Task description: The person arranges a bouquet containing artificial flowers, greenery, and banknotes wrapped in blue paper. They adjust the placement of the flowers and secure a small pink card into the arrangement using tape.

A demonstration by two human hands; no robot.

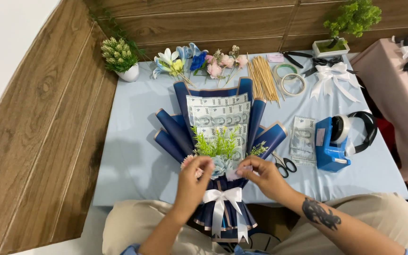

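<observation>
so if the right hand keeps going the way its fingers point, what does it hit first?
The right hand points left, toward the left hand. First in line looks like the pale blue flower in the bouquet, then the left fingertips; depth is unclear.

The bouquet wrapping point(175, 130) looked like matt dark blue paper with thin pale edges. The banknotes point(219, 115) inside it were printed paper, slightly smooth. The bow point(222, 196) was white satin ribbon with a soft shine. The table cloth point(128, 160) was light blue fabric, matt and smooth. The tape dispenser point(329, 144) was glossy blue plastic. The wall panels point(38, 141) looked like brown wood with visible grain.
</observation>
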